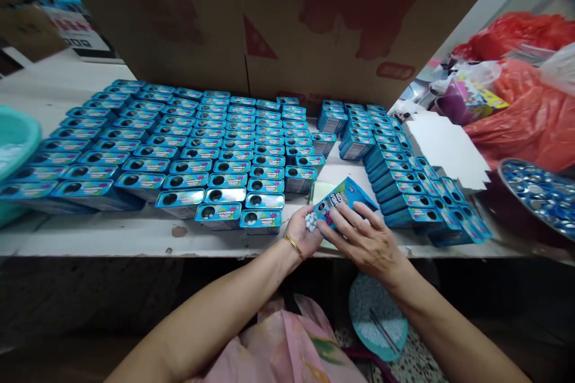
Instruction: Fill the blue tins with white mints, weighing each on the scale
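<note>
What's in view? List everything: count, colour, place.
Standing boxes: dozens, blue, rows on table
Table: one, white, beneath boxes
Held box: one, blue, between hands
Pellets: several, pale, left palm
Large carton: one, brown, behind rows
Basin: one, turquoise, left
Low bowl: one, turquoise, below table
Dark bowl: one, maroon, right
Shiny pieces: many, blue-silver, in dark bowl
Bags: several, red, right
Card: count unclear, white, right
Left hand: one, cupping pellets
Right hand: one, on held box
</note>
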Demonstrator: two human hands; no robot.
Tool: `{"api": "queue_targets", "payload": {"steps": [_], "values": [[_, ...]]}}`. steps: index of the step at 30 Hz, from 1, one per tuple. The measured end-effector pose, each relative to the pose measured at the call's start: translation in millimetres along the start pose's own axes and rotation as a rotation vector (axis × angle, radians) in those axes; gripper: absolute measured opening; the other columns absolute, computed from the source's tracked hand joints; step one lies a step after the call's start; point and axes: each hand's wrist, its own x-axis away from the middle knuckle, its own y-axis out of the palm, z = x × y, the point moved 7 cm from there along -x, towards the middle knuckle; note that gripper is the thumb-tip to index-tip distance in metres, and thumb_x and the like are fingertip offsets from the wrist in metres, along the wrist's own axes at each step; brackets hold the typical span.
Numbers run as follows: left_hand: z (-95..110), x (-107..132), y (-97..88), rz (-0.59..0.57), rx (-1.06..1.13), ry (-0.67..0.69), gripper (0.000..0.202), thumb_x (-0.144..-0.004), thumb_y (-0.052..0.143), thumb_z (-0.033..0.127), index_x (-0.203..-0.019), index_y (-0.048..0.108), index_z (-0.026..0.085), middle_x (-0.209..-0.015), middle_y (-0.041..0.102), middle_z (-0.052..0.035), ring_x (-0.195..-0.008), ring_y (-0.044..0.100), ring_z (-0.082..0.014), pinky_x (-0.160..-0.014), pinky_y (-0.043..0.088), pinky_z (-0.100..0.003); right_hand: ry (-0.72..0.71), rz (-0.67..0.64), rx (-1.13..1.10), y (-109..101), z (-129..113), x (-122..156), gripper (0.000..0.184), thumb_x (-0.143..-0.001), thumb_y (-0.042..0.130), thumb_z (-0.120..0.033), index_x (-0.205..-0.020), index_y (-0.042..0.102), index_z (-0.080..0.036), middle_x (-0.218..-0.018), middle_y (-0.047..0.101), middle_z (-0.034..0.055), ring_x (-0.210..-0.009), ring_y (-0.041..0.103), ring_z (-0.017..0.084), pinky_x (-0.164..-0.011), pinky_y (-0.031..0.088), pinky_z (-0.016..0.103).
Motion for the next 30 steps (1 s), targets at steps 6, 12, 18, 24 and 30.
{"api": "queue_targets", "payload": {"steps": [6, 12, 18, 24, 30], "values": [[-1, -4, -0.7, 0.047, 0.023, -0.012, 0.024, -0.078, 0.04, 0.014, -0.093, 0.055, 0.002, -0.068, 0.062, -0.0077, -0.059, 0.057, -0.0092, -0.052, 0.043, -0.016, 0.006, -0.005, 0.088, 6, 2, 5, 0.039, -0.084, 0.038, -0.014, -0.121, 0.041, -0.028, -0.119, 0.05, 0.0031, -0.117, 0.036, 0.02, -0.099, 0.028, 0.042], [-2, -9, 0.6, 0.035, 0.013, -0.014, 0.022, -0.077, 0.041, 0.015, -0.089, 0.056, 0.003, -0.07, 0.062, -0.0081, -0.059, 0.057, -0.0101, -0.051, 0.044, -0.016, 0.015, 0.002, 0.064, 8, 5, 9, 0.039, -0.085, 0.038, -0.014, -0.12, 0.042, -0.029, -0.118, 0.05, 0.0022, -0.116, 0.037, 0.02, -0.1, 0.026, 0.041], [6, -13, -2.8, 0.042, 0.007, 0.062, 0.014, -0.073, 0.048, 0.012, -0.083, 0.056, 0.006, -0.07, 0.062, -0.0072, -0.065, 0.059, -0.013, -0.064, 0.049, -0.024, 0.348, 0.126, -0.099, 3, 37, 16, 0.045, -0.082, 0.04, -0.008, -0.117, 0.044, -0.036, -0.117, 0.05, -0.0008, -0.114, 0.039, 0.019, -0.1, 0.023, 0.045], [15, -16, -9.9, 0.067, 0.008, 0.126, 0.011, -0.07, 0.054, 0.011, -0.079, 0.056, 0.006, -0.071, 0.062, -0.0072, -0.071, 0.06, -0.0149, -0.075, 0.049, -0.032, 0.647, 0.309, -0.443, 7, 73, 36, 0.04, -0.078, 0.047, -0.01, -0.112, 0.05, -0.031, -0.11, 0.052, 0.0015, -0.105, 0.045, 0.019, -0.099, 0.026, 0.043], [19, -13, -16.2, 0.092, -0.006, 0.12, 0.008, -0.069, 0.055, 0.011, -0.076, 0.057, 0.007, -0.073, 0.062, -0.0096, -0.077, 0.06, -0.0168, -0.074, 0.05, -0.03, 0.968, 0.648, -1.0, 52, 99, 61, 0.041, -0.069, 0.059, -0.018, -0.109, 0.049, -0.022, -0.103, 0.054, 0.0039, -0.095, 0.051, 0.019, -0.085, 0.039, 0.038]]}}
